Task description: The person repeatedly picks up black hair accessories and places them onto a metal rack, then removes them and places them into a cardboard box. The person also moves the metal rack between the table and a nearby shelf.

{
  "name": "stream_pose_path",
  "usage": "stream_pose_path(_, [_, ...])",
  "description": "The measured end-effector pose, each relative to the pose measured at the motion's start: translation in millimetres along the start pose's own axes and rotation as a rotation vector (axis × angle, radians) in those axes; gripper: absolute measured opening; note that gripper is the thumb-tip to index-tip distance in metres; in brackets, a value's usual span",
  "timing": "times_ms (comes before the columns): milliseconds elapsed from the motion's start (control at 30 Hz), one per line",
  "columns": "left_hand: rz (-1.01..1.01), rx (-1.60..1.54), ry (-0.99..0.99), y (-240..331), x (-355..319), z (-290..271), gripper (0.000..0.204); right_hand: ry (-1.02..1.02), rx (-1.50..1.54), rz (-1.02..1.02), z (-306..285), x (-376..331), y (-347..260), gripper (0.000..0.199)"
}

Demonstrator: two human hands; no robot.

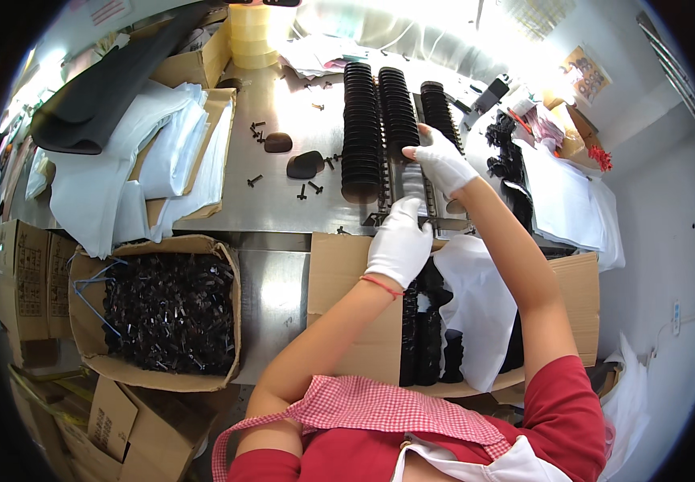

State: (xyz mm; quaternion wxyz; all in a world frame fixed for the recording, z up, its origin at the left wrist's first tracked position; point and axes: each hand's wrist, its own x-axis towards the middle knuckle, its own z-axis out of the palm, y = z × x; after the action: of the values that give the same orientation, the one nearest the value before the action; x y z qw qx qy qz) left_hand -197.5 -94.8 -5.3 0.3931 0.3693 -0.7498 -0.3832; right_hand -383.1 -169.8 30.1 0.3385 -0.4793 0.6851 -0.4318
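1. Eight o'clock: a cardboard carton filled with small black parts.
2. Ten o'clock: a pile of white bags lies on the left part of the steel bench.
3. Eleven o'clock: two dark, rounded loose pieces lie near each other among scattered black screws.
4. Between twelve and one: three rows of black discs stand side by side on the bench, the rightmost being shorter.
5. Three o'clock, near centre: the white-gloved left hand, fingers close together, is at the near end of a shiny metal strip; I cannot tell whether it grips.
6. Between one and two: the gloved right hand, its fingertips bare, touches the near end of the middle row; whether it pinches a disc is unclear.
7. Four o'clock: an open carton holds black bundles and a white sheet.
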Motion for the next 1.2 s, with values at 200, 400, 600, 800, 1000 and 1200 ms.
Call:
stream_pose_path(200, [-0.005,0.283,-0.169,-11,-1,6,0.019,-0.187,0.342,-0.068,35,11,-4,0.073])
stream_pose_path(400, [-0.058,0.359,-0.176,-8,2,3,0.014,0.193,-0.277,-0.405,75,-15,-3,0.062])
stream_pose_path(600, [-0.104,0.273,-0.27,0,6,0,0.019,0.213,-0.665,-0.827,60,11,-4,0.052])
stream_pose_path(800, [-0.729,-1.631,0.017,27,17,-22,0.057,-0.062,-0.456,-0.439,15,-69,-58,0.038])
stream_pose_path(1000, [-0.828,-1.559,0.035,34,18,-19,0.017,-0.314,-0.327,-0.315,-33,-44,-41,0.062])
stream_pose_path(1200, [-0.312,0.006,-0.187,18,13,-10,0.024,-0.067,0.055,-0.036,-7,74,-14,0.082])
